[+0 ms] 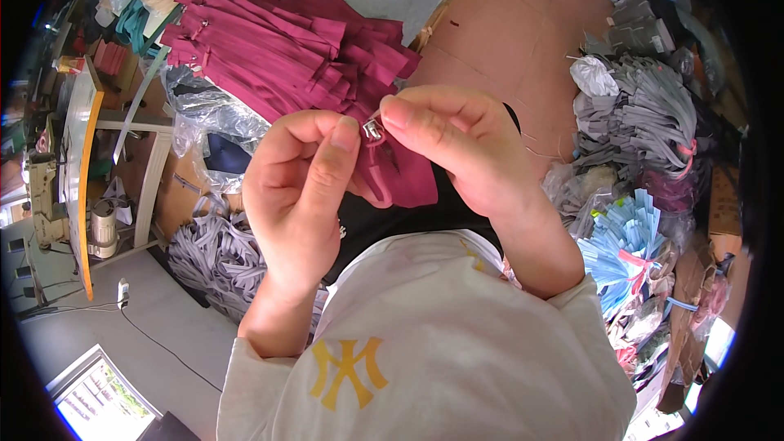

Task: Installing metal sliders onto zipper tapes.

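Observation:
Between my two thumbs sits a small silver metal buckle [373,130] on a maroon fabric strap [412,178]. My left hand [296,184] pinches the buckle's left side between thumb and forefinger. On the other side my right hand [465,147] is closed in a pinch at the buckle's upper right edge. The strap hangs down from the buckle in front of my black lower garment, with a narrow loop [378,186] curling below the fingers. The fingertips behind the strap are partly hidden.
A large pile of maroon straps [278,45] lies on the table just ahead. Grey strap bundles [641,106] and a light blue bundle [625,245] line the right side. More grey straps [216,257] lie at lower left, near a wooden-edged table [92,171] and a sewing machine [45,188].

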`<state>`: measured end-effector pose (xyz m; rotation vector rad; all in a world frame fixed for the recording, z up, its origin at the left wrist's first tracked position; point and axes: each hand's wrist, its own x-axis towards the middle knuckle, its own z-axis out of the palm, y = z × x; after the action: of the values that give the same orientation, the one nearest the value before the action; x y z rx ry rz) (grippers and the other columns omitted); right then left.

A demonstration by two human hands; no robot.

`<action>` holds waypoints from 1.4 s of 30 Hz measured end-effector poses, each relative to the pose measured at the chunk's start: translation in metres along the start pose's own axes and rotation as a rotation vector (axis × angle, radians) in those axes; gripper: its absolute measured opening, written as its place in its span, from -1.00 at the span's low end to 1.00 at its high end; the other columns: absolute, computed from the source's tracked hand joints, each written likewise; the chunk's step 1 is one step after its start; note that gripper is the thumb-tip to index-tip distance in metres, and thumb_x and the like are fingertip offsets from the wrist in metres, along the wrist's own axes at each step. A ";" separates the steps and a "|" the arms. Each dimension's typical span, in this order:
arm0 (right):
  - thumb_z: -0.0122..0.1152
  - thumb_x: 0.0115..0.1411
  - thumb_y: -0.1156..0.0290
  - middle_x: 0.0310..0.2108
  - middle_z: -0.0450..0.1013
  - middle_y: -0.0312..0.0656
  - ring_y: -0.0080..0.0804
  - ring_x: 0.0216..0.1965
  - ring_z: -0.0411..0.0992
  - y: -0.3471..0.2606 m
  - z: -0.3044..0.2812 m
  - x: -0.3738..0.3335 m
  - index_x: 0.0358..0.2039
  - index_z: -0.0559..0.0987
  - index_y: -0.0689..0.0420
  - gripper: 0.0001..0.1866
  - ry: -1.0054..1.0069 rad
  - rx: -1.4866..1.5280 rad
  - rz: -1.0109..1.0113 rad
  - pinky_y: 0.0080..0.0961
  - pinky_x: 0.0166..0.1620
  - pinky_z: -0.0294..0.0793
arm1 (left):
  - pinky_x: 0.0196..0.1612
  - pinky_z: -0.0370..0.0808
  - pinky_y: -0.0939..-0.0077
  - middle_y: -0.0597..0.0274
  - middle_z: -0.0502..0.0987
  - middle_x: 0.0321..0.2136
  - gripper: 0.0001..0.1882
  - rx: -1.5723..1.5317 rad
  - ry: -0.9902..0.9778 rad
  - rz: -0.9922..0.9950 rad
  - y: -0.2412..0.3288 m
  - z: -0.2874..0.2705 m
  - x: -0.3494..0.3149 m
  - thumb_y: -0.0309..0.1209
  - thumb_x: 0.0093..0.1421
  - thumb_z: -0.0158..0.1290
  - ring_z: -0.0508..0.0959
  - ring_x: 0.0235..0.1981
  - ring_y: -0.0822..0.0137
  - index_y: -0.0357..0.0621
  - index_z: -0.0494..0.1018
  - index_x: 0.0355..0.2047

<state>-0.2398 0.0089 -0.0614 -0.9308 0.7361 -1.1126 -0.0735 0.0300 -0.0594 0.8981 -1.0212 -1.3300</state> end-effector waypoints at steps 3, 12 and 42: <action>0.24 0.26 0.27 -0.39 0.55 -0.31 -0.67 -0.30 0.44 -0.002 -0.001 0.002 -0.26 0.65 0.29 -0.71 0.006 -0.064 -0.004 -0.70 -0.23 0.42 | -0.54 0.52 0.68 0.23 0.53 -0.46 -0.86 0.000 0.006 -0.012 0.002 0.001 0.001 -0.52 0.31 0.01 0.51 -0.59 0.52 -0.38 0.42 -0.20; 0.25 0.25 0.32 -0.42 0.53 -0.36 -0.73 -0.35 0.42 0.000 -0.002 0.003 -0.29 0.64 0.29 -0.75 -0.003 -0.040 -0.008 -0.72 -0.31 0.38 | -0.56 0.52 0.64 0.20 0.53 -0.46 -0.83 -0.070 -0.005 -0.063 0.001 -0.006 0.003 -0.48 0.34 -0.02 0.52 -0.62 0.49 -0.39 0.40 -0.18; 0.22 0.20 0.54 -0.54 0.49 -0.32 -0.77 -0.53 0.40 0.001 0.002 -0.011 -0.43 0.53 0.31 -0.89 -0.020 -0.196 -0.125 -0.77 -0.50 0.37 | -0.50 0.41 0.71 0.21 0.50 -0.32 -0.87 0.170 -0.086 0.171 0.003 -0.001 0.001 -0.59 0.30 0.01 0.43 -0.46 0.58 -0.43 0.45 -0.19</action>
<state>-0.2403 0.0200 -0.0609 -1.1658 0.7894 -1.1532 -0.0712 0.0295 -0.0569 0.8639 -1.2645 -1.1593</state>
